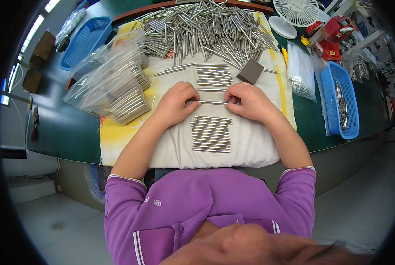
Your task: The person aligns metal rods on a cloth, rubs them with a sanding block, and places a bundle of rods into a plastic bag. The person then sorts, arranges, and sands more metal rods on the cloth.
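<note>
A slim shiny metal rod lies crosswise between my hands. My left hand pinches its left end with curled fingers, and my right hand pinches the right end. Just beyond it is a row of similar rods, side by side on the white and yellow cloth. Nearer to me, a second group of rods lies in parallel, the farthest ones slightly askew. A dark brown block rests beyond my right hand. Both ends of the held rod are partly covered by my fingertips.
A large heap of loose rods covers the far side of the cloth. Clear plastic bags of rods lie at left, near a blue basket. At right are a packet of plastic bags, another blue basket and a white fan.
</note>
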Demonstrator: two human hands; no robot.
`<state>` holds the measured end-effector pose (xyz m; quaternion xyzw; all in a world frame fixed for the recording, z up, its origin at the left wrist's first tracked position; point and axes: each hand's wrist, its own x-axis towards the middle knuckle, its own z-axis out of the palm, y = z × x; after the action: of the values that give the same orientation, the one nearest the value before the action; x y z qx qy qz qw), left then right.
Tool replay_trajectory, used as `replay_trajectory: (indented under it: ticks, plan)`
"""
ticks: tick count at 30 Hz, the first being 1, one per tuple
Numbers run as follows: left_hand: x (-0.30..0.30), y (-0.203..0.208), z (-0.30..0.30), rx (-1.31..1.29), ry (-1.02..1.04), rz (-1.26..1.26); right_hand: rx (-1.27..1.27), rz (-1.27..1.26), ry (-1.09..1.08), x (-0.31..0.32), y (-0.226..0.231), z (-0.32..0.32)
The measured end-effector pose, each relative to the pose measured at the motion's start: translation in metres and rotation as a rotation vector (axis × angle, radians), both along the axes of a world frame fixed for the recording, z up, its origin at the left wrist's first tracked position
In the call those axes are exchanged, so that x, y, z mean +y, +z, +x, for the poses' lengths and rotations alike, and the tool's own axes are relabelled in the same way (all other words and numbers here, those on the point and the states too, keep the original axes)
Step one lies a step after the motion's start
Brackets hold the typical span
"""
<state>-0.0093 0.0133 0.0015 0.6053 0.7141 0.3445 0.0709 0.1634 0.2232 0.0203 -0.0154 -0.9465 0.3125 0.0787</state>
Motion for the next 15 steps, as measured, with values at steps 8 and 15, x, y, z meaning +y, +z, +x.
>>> replay_trajectory:
  ticks: [8,15]
  plan:
    - [0.0004,-0.0006,-0.0001,0.0,0.014,0.005,-0.006,0.01,-0.004,0.0005,0.0011,0.0004]
    - [0.0023,-0.0054,0.0007,0.025,0.062,0.02,0.022,0.051,-0.051,-0.0006,-0.001,-0.0003]
